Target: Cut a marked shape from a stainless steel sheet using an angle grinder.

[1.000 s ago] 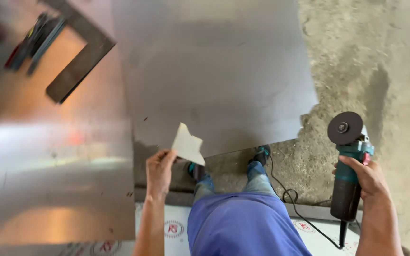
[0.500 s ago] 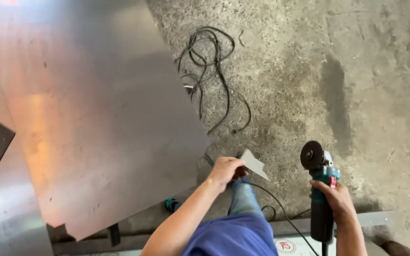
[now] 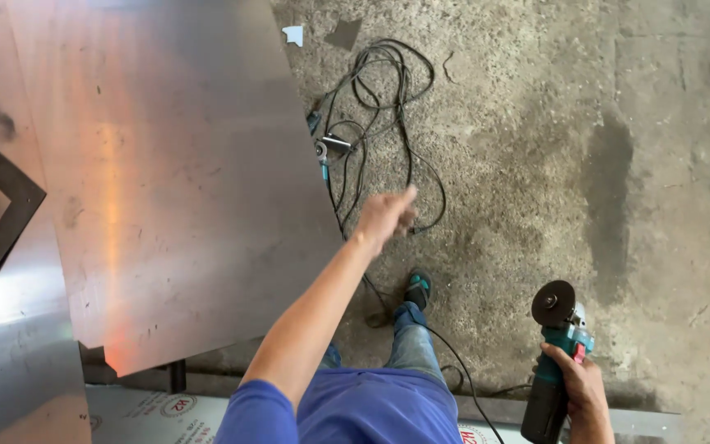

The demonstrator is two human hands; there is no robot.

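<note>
Grinder gripped low, other hand out over the cable

Metal sheet (image 3: 166, 181) spreads wide to the left of the left hand (image 3: 386, 215), which stretches forward empty, fingers loosely curled, one pointing out. Black cable (image 3: 388, 107) lies coiled on the concrete just beyond it. Right hand (image 3: 578, 386) wraps tight around the green grinder (image 3: 559, 362), disc up. Small pale scrap (image 3: 293, 34) sits far ahead.

angle grinder (image 3: 559, 362): 1 | metal sheets (image 3: 174, 181): 2 | metal offcuts (image 3: 293, 34): 2
</note>
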